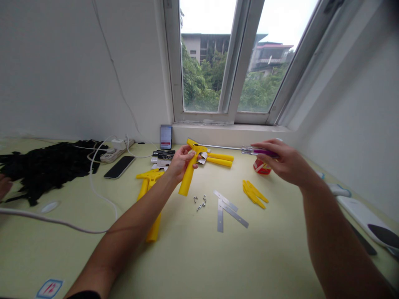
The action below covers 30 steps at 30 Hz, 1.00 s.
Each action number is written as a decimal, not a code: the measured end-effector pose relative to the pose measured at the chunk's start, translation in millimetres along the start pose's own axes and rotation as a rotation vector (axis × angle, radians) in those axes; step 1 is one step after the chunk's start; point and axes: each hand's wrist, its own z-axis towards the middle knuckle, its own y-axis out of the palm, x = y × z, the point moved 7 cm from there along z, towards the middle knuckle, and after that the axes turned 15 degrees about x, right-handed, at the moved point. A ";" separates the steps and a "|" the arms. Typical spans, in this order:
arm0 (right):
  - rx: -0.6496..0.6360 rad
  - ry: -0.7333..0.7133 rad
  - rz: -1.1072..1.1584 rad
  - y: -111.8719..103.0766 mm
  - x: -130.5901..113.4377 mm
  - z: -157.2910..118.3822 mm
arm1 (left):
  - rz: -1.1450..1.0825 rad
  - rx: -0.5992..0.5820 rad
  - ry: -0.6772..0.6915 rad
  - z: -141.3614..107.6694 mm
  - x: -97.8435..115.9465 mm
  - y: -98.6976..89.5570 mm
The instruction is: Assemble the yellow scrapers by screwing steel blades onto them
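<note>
My left hand (182, 162) grips a yellow plastic handle (189, 176), part of a plier-like yellow tool whose head (195, 147) stands up past my fingers. Two yellow bars (220, 160) run right from that head. My right hand (282, 160) holds a purple-handled screwdriver (260, 151), its long steel shaft reaching left to the yellow head. A second yellow tool (149, 195) lies under my left forearm. On the table lie small metal nuts (199, 202), flat steel strips (226, 211) and flat yellow pieces (253, 194).
A red-and-white tin (261, 167) stands beyond my right hand. To the left lie black fabric (46, 170), a phone (119, 167), a power strip (115, 151) and white cables (93, 195). Another person's hand (3, 187) shows at the left edge. A window (230, 62) lies ahead.
</note>
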 end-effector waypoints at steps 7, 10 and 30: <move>0.018 -0.008 -0.009 -3.4 -4.7 -0.3 | 0.031 0.002 0.009 1.2 -2.1 -1.8; 0.042 -0.033 -0.058 -9.2 -14.0 0.4 | 0.062 -0.006 0.050 1.4 -0.3 -1.6; 0.133 0.219 0.085 4.1 -21.7 -3.3 | 0.200 0.040 0.276 6.3 12.6 -7.9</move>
